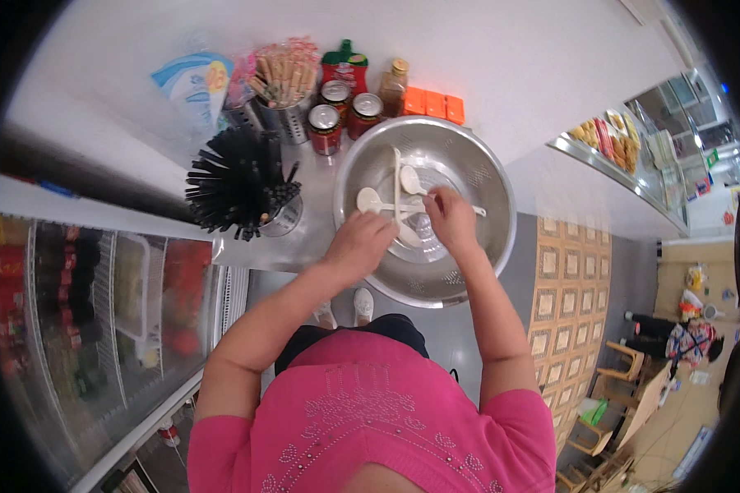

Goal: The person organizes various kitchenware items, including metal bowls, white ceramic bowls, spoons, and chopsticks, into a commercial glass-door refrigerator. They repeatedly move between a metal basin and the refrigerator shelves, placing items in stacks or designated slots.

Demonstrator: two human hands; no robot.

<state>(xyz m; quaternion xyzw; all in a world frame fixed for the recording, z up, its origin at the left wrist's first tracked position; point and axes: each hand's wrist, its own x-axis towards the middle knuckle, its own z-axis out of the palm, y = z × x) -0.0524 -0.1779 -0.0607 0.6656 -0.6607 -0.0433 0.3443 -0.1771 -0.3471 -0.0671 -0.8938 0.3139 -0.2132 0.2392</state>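
Observation:
A large stainless steel colander (pixel 351 145) stands before me with several pale spoons in it. Over its left part is my left hand (pixel 364 237), its fingers bent close to the handle of a spoon (pixel 368 199); whether they grip it is hidden. My right hand (pixel 449 215) is over the middle right of the bowl, thumb and fingertips together near the handle of another spoon (pixel 411 179). A long pale utensil (pixel 397 175) stands out between the hands. One more spoon (pixel 409 234) lies on the bottom, right of my left hand.
Behind the colander are red jars (pixel 325 129), a glass bottle (pixel 393 89), orange boxes (pixel 433 103) and a metal holder (pixel 290 123) of wrapped sticks. Black straws or utensils (pixel 237 185) fill a container at left. A glass-fronted cooler (pixel 98 296) stands left; a person (pixel 678 340) is far right.

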